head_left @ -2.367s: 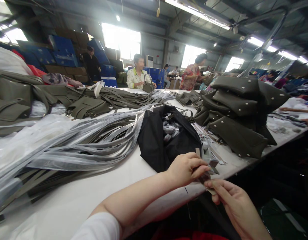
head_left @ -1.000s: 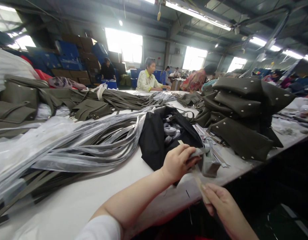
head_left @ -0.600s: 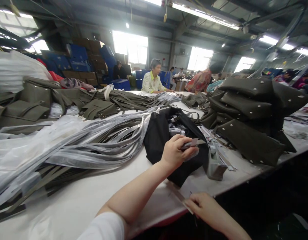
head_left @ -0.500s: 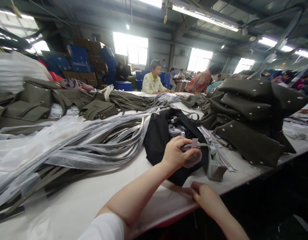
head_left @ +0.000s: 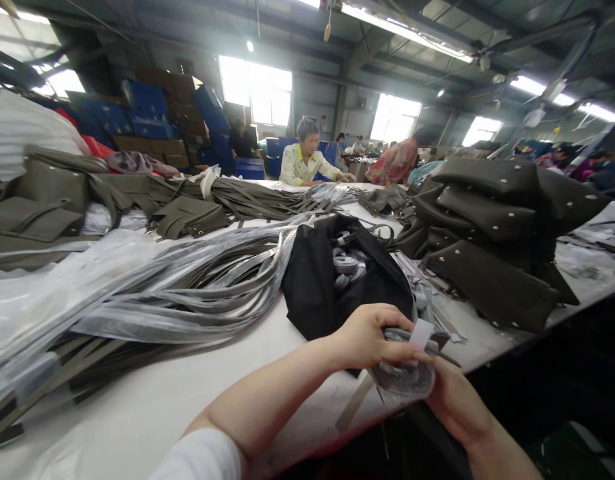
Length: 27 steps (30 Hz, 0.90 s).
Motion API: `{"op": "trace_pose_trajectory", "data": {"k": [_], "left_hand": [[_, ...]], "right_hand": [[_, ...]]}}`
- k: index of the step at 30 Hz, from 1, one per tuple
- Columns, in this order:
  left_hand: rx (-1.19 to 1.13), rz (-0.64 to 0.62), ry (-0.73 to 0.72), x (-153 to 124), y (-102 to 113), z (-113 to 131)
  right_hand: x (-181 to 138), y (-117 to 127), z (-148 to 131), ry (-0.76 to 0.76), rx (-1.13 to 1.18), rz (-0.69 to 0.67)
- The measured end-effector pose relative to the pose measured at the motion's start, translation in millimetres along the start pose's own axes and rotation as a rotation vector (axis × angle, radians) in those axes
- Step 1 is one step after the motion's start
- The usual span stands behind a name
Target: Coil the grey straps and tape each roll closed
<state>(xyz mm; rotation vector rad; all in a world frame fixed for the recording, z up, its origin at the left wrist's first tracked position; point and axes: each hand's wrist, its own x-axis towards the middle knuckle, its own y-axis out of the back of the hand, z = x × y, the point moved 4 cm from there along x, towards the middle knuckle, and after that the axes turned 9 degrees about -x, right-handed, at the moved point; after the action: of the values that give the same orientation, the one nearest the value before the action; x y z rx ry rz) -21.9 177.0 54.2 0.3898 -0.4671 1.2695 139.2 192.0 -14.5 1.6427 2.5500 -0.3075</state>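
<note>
Near the table's front edge my left hand [head_left: 370,337] grips a coiled strap [head_left: 404,379] wrapped in clear plastic, thumb and fingers closed over its top. A small white piece of tape or paper [head_left: 421,335] sticks up from the coil. From the right, my right hand [head_left: 452,397] holds the coil's other side, its fingertips partly hidden behind it. Just beyond lies an open black fabric bag [head_left: 310,273] with several plastic-wrapped coils [head_left: 346,261] inside. Below my left wrist a flat greyish strip [head_left: 354,401] lies on the white table [head_left: 247,393].
Long dark straps in clear plastic [head_left: 187,307] spread over the left side. Stacked dark olive leather-like panels with studs [head_left: 492,200] rise at the right. Across the table sits a co-worker [head_left: 304,160] in a light patterned shirt. Blue boxes [head_left: 147,110] stand behind.
My left hand has brought the coil toward me and to the right. My right hand has left the flat strip, risen and taken hold of the coil.
</note>
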Motion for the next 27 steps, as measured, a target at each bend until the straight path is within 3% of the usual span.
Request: {"op": "trace_pose_trajectory", "data": {"k": [7,9,12,14,18,24,27], "left_hand": [[-0.001,-0.032,0.029,-2.0,0.3,7.7],[0.009,-0.083,0.053,-2.8,-2.8,4.8],[0.122,-0.094,0.104,-4.5,-5.3,-4.1],[0.185,-0.144,0.222,-6.8,-7.7,-12.2],[0.097,-0.385,0.553,-16.7,-18.9,-22.7],[0.223,-0.211,0.417,-15.3,-23.2,-11.0],[0.338,-0.139,0.346,-13.6,-22.3,-4.0]], "right_hand": [[-8.9,1.1,8.3,-0.120,0.053,-0.112],[-8.1,8.1,1.1,-0.075,0.016,-0.095],[-5.0,23.4,-15.4,0.104,-0.211,0.034],[-4.2,31.5,-22.6,0.192,-0.411,0.113],[-7.6,36.9,-24.3,0.270,-0.709,0.129],[-25.5,37.5,-36.6,0.391,-0.825,0.302],[-32.3,29.3,-43.7,0.426,-0.785,0.234]]}}
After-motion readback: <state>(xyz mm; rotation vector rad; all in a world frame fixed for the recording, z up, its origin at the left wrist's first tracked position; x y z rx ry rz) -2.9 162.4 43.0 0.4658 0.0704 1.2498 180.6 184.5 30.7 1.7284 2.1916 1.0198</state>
